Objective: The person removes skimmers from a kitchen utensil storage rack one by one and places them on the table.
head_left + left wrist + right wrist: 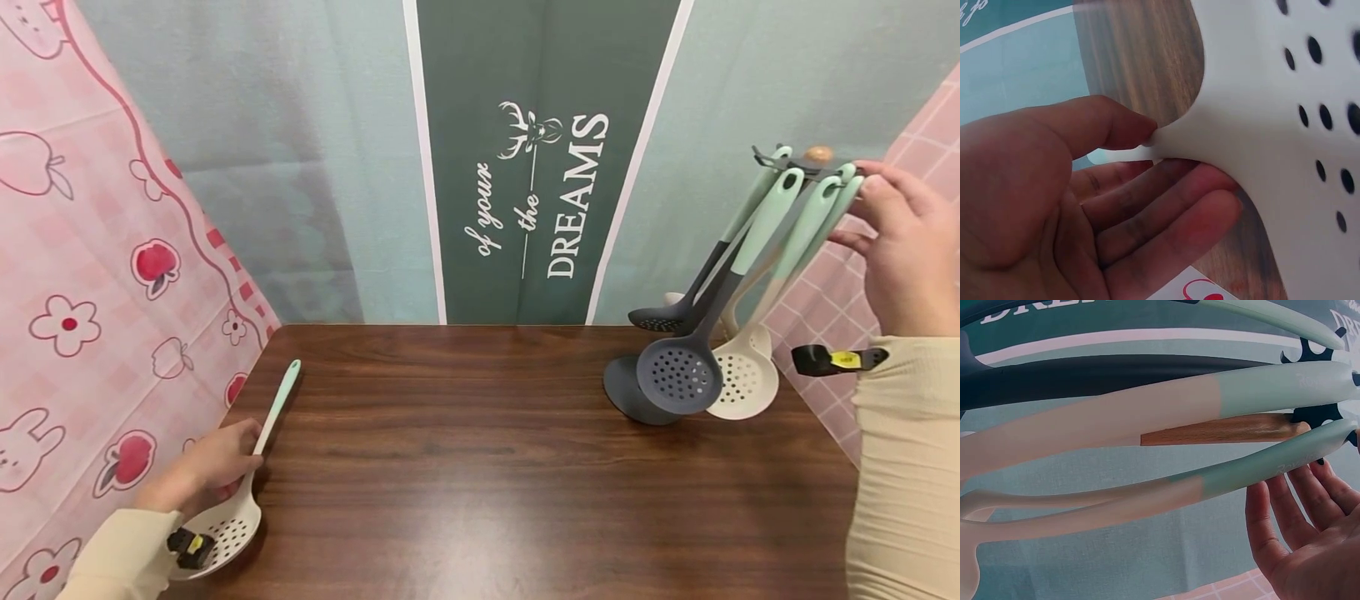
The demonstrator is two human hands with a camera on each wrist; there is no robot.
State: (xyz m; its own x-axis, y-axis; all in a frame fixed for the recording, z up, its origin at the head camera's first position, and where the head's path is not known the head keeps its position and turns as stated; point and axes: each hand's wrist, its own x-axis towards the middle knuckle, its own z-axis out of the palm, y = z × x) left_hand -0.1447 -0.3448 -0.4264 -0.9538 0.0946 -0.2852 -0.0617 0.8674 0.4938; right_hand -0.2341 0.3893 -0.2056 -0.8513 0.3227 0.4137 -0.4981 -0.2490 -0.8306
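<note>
A white skimmer [231,527] with a perforated head and a mint-green handle end is at the table's left side. My left hand [213,467] grips its neck just above the head; in the left wrist view the thumb lies across the neck with the fingers beneath. At the right stands a utensil rack [813,167] with dark hooks, hung with several grey and cream utensils. My right hand [903,233] pinches the top of a mint-green handle [1272,464] on the rack's right side. That handle belongs to a cream utensil whose head is mostly hidden.
A grey skimmer [681,375] and a cream skimmer [744,387] hang at the rack's front, above its dark round base [628,392]. The brown wooden table [450,450] stretches between my hands. Patterned cloths [510,167] stand behind and at both sides.
</note>
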